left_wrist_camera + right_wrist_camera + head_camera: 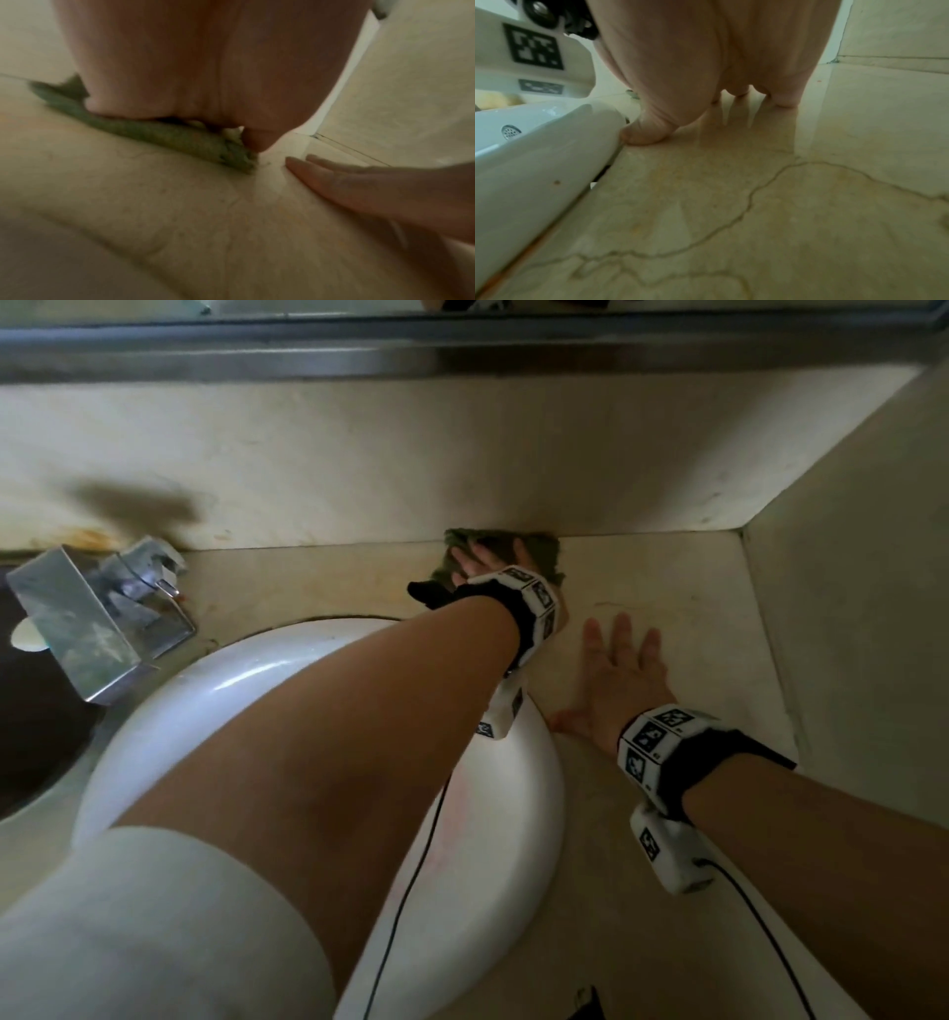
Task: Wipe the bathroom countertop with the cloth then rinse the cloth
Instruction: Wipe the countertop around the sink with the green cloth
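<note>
A dark green cloth (544, 552) lies flat on the beige marble countertop (683, 588), pushed against the back wall. My left hand (482, 562) reaches across the basin and presses flat on the cloth with straight fingers. In the left wrist view the cloth (164, 136) bunches under the left hand (205, 77). My right hand (616, 670) rests palm down on the bare countertop just right of the basin, fingers spread, holding nothing. In the right wrist view the right hand (721, 67) lies flat on the countertop (757, 203), its thumb against the basin rim.
A white round basin (518, 793) sits in the counter at the centre. A square chrome faucet (82, 618) stands at the left. Walls close the counter at the back and right (847, 588). A mirror frame (462, 351) runs along the top.
</note>
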Tool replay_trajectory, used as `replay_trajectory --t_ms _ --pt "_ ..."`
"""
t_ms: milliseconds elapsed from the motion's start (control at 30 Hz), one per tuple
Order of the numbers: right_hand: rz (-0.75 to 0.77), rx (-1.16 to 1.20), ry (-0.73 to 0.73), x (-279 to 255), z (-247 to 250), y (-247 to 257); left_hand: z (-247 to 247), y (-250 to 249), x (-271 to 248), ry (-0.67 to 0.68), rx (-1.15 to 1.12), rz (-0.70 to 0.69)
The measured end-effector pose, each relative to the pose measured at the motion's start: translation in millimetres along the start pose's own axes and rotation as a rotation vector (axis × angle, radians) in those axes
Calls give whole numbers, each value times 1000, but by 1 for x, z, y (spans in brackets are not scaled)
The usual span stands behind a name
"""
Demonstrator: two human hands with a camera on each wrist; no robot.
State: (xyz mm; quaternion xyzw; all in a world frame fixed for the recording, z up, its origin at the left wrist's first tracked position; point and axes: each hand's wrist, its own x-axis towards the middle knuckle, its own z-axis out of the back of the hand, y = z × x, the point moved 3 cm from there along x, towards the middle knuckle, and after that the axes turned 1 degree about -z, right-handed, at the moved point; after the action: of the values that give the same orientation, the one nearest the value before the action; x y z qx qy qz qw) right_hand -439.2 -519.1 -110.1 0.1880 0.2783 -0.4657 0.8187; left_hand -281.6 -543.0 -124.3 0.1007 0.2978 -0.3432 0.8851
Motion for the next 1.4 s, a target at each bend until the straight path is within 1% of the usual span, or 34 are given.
replay_trajectory --t_ms 67,133,167,200,267,300,367,467,500,567,633,800,867,933,1000,1067,1133,1200,1300,1400 --pt "7 -11 -21 1 1 -1 -10 -8 0 5 81 -164" --pt "17 -17 -21 7 -3 -3 -16 -12 -13 -18 234 -332" --pt "25 -27 -20 10 -4 -3 -17 -12 -21 -18 272 -405" --pt "45 -48 -29 11 -5 -3 -16 -11 -33 9 267 -463" --pt "118 -131 -44 15 -5 -4 -13 -5 -54 69 227 -529" --pt "159 -149 -65 10 1 -7 -11 -2 -65 50 220 -549" --pt "199 -61 -130 -2 18 -14 -16 7 -83 -32 201 -567" --pt "83 145 -316 -10 42 -28 -26 15 -106 -151 169 -574" --pt "77 199 -370 -12 44 -29 -29 16 -110 -190 157 -579" --pt "123 242 -420 -14 44 -27 -30 17 -117 -268 81 -564" --pt "177 209 -415 -16 43 -21 -31 17 -119 -289 9 -563" --pt "233 104 -319 -21 33 -15 -28 17 -123 -282 178 -641" --pt "238 114 -302 -23 30 -14 -20 20 -125 -280 173 -633" --pt "255 112 -287 -26 29 -12 -9 24 -125 -282 25 -589" --pt "277 108 -292 -33 31 -8 6 29 -127 -277 -234 -544" --pt "290 141 -363 -38 39 -6 22 31 -131 -282 -428 -530" --pt "296 264 -436 -41 51 -8 37 31 -134 -302 -487 -540" --pt "293 371 -429 -43 64 -11 48 33 -135 -328 -517 -544" --pt "330 364 -416 -45 78 -12 56 34 -130 -334 -562 -541" --pt "333 348 -393 -39 77 -15 54 34 -123 -289 -610 -545"
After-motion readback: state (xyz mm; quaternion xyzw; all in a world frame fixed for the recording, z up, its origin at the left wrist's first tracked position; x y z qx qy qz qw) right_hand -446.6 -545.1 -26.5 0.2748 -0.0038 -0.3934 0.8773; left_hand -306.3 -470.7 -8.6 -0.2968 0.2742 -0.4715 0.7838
